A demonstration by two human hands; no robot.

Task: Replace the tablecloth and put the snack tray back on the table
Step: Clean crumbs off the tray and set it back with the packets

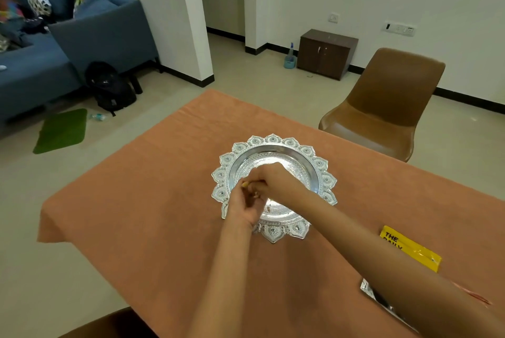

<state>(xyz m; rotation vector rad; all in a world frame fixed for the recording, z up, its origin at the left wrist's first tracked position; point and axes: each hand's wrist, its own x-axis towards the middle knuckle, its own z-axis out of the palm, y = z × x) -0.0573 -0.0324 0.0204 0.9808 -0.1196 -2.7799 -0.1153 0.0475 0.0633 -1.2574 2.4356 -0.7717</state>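
The orange woven tablecloth [136,214] already lies spread over the bench, and the round silver snack tray with an embossed, petal-shaped rim [273,139] stands on it directly beneath both grips, so the step in hand looks like refilling the tray. The right grip [274,176] is narrow, its fingers curled round a small yellowish piece [245,184] above the tray's left half. The left grip [241,208] sits just beneath and touching it with its fingers curled too, though I cannot tell whether it holds the same piece. The tray's bowl looks nearly bare, so the next move probably calls for letting the piece go into the bowl, then reaching for the flat yellow printed packet [410,249] lying to the right of the grips and nearer the person; a silvery packet [367,287] lies nearer still, partly hidden by the right forearm. Beyond the grips to the right stands a brown moulded chair [388,97]. Far to their left are a blue-grey fabric sofa [95,31], a black backpack [109,89] and a green mat [61,131] on the pale floor.
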